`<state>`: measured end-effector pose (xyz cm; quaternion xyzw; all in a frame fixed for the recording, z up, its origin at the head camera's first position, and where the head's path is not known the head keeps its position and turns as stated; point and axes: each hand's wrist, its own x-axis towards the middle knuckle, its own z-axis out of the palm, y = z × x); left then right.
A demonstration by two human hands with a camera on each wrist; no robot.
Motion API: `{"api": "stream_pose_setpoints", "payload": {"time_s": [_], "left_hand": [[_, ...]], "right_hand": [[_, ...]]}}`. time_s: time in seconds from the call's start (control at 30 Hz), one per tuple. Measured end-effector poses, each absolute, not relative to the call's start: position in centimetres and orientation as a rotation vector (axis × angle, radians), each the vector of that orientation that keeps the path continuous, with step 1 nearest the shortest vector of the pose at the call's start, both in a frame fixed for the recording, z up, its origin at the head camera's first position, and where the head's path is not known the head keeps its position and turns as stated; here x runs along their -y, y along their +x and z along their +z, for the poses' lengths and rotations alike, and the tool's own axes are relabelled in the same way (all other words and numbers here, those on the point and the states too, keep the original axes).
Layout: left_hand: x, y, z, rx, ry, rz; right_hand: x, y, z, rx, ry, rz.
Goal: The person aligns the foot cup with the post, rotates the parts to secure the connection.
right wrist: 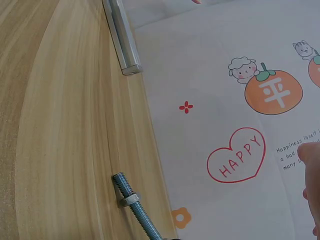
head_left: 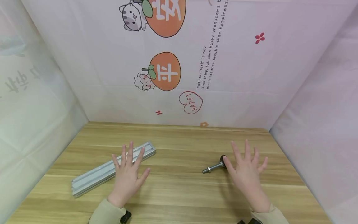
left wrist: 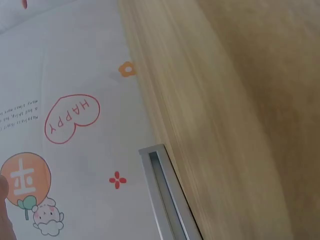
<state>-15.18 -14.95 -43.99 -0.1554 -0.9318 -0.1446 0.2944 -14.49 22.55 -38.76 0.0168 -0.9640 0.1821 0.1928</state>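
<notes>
A silver slotted aluminium profile [head_left: 95, 176] lies slantwise on the left of the table. Over its middle my left hand [head_left: 127, 175] is spread with straight fingers, holding nothing; whether it touches the profile I cannot tell. To the right lies a threaded bolt [head_left: 214, 167] with a nut on its shaft and a black foot [head_left: 222, 160] at one end. My right hand [head_left: 247, 174] is spread beside it, the thumb overlapping the black foot in the head view. In the right wrist view the bolt's threaded end [right wrist: 135, 202] shows, and the profile's end [right wrist: 125, 55] beyond.
The wood-grain table [head_left: 179, 193] meets a printed white cloth [head_left: 232, 102] at the back. Pale cloth walls stand at the left [head_left: 36, 93] and right [head_left: 321, 124]. Between the profile and the bolt runs a stretch of bare wood.
</notes>
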Motion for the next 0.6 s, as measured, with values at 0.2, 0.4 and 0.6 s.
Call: {"api": "stream_pose_setpoints", "payload": {"time_s": [0.2, 0.4, 0.6], "left_hand": [[15.8, -15.2, -44.0, 2.514, -0.375, -0.393], [16.8, -15.4, -43.9, 2.575, -0.327, -0.420], [17.9, -15.9, -44.0, 2.600, -0.323, -0.648]], "right_hand": [[-22.5, -14.7, -39.3, 2.700, 0.046, 0.516], [-22.9, -15.5, -40.3, 2.709, 0.048, 0.534], [-23.7, -16.7, -41.9, 2.726, 0.042, 0.556]]}}
